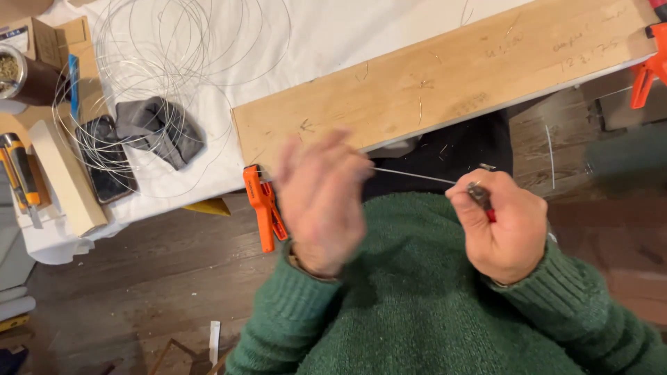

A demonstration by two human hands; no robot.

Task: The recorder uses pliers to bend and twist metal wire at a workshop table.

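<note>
A person in a green knitted sweater holds a thin straight length of silver wire [417, 175] between both hands, just in front of a long pale wooden board [445, 76]. The left hand [321, 201] is blurred; its fingers pinch one wire end. The right hand [501, 226] is fisted around red-handled pliers [481, 198] gripping the other end. An orange spring clamp [264, 207] fixes the board's corner. Loose coiled wire [167, 76] lies on the white table.

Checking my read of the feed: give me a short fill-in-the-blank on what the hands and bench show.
1. The right hand grips pliers with ____ handles.
2. A straight wire runs between the pliers and the ____ hand.
3. An ____ clamp holds the wooden board at its near corner.

Missing words: red; left; orange
</note>
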